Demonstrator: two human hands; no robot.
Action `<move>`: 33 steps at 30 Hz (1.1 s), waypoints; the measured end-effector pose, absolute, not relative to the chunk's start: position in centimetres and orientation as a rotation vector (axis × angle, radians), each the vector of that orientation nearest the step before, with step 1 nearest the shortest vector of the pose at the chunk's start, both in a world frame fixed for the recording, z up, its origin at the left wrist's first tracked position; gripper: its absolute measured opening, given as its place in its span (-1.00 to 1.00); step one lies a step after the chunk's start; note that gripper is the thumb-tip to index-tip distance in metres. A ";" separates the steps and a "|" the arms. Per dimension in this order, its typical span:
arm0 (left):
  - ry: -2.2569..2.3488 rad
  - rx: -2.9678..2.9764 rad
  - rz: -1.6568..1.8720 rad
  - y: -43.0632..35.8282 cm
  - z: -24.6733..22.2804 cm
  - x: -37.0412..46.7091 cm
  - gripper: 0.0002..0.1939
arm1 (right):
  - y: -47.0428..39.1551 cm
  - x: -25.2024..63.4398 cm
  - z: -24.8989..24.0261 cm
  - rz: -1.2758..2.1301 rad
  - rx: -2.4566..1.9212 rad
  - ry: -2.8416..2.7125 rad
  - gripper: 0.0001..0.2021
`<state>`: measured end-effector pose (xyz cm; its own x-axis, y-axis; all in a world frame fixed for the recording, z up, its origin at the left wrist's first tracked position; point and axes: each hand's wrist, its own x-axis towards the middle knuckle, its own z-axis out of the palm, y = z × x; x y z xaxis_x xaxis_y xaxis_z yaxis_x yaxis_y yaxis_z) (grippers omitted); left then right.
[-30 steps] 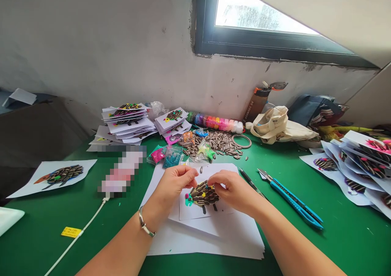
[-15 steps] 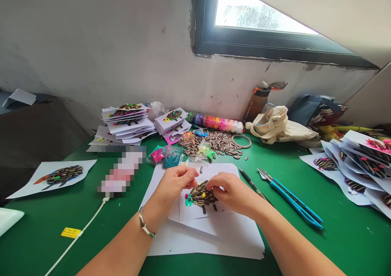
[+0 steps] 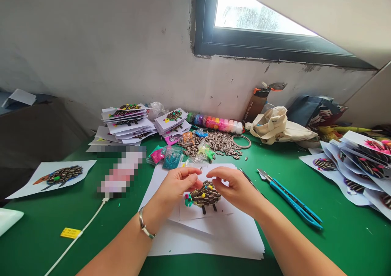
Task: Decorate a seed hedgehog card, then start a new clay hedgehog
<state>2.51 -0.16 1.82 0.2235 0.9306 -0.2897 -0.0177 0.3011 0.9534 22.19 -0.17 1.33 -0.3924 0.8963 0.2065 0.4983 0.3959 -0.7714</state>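
Observation:
Between my hands lies a card with a hedgehog-like picture [image 3: 205, 197] of striped sunflower seeds, with a teal face, a pink spot, dark legs and small yellow dots. My left hand [image 3: 182, 183] hovers over the card's left side, thumb and fingers drawn together; anything tiny between them is hidden. On the right, my right hand [image 3: 233, 184] is curved above the picture's back, with thumb and forefinger apart and nothing visible between them. A loose sunflower seed [image 3: 201, 168] shows near the fingertips. Beneath the card is a stack of white paper [image 3: 210, 243].
Behind are a sunflower seed pile [image 3: 221, 142], clay packets [image 3: 173, 157], a tape ring [image 3: 241, 141] and stacked picture cards [image 3: 131, 125]. A blue utility knife [image 3: 295, 200] and pen [image 3: 248, 177] lie right. A white cable [image 3: 91, 219] runs at left.
My right hand has lifted slightly off the picture and its fingers have parted, exposing more seeds and yellow dots. My left hand has shifted a little, with its fingers loosened.

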 end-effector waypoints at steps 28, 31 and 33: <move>1.229 1.191 0.951 -0.1 2.9 2.0 -0.54 | 0.0 22.5 1.6 0.816 -1.217 -1.961 -0.80; 1.221 1.215 0.966 -0.2 2.7 2.1 -0.57 | -0.9 23.0 1.1 0.811 -1.325 -1.896 -0.85; 1.211 1.240 0.974 -0.3 2.6 2.3 -0.59 | -1.4 23.4 0.4 0.819 -1.415 -1.786 -0.86</move>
